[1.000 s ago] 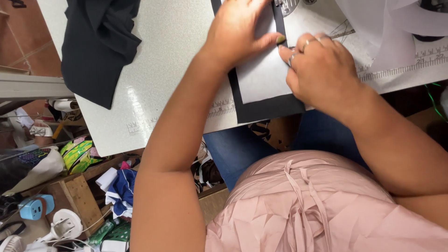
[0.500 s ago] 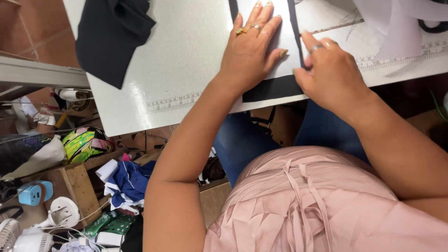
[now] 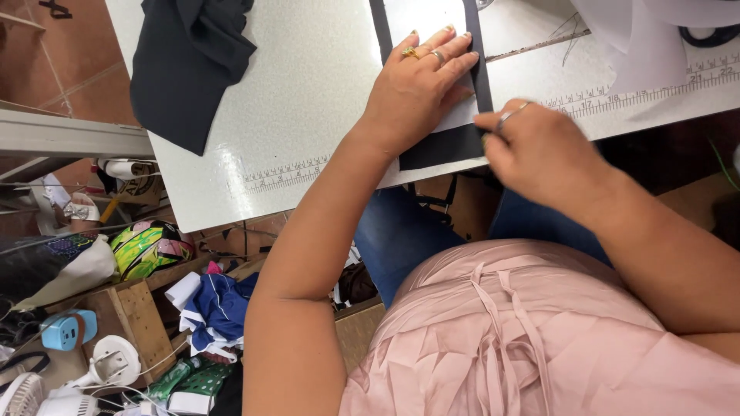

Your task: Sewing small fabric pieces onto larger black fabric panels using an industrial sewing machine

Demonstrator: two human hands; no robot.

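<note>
Nearest the camera, the person's pink gathered blouse (image 3: 539, 339) fills the lower right, with blue jeans (image 3: 401, 231) showing beneath the table edge. To the lower left, under the table, a clutter sits on and around a wooden crate (image 3: 131, 308): a blue-and-white garment (image 3: 216, 308), a small light-blue device (image 3: 65, 327), a white plug adapter (image 3: 116, 362) and a bright green patterned item (image 3: 146, 246). Above this the white worktable (image 3: 308, 100) spreads out, its near edge printed with a ruler scale. On it, close to that edge, lies the black fabric piece (image 3: 443, 146) with a white paper pattern (image 3: 424, 31) laid on top, so that the dark cloth shows as a border down both sides and along the bottom. The left hand (image 3: 416, 88) lies flat with fingers spread and slightly apart, pressing the pattern down onto the fabric; rings show on two fingers. The right hand (image 3: 539, 146) sits just beside it at the fabric's lower right corner, fingers curled inward with a ring visible; whether it pinches the cloth edge cannot be told, since the fingertips are hidden. Farther back on the left, a dark navy garment (image 3: 185, 62) lies crumpled and hangs over the table's side, and at the far right white paper sheets (image 3: 647, 38) lie on the tabletop.
</note>
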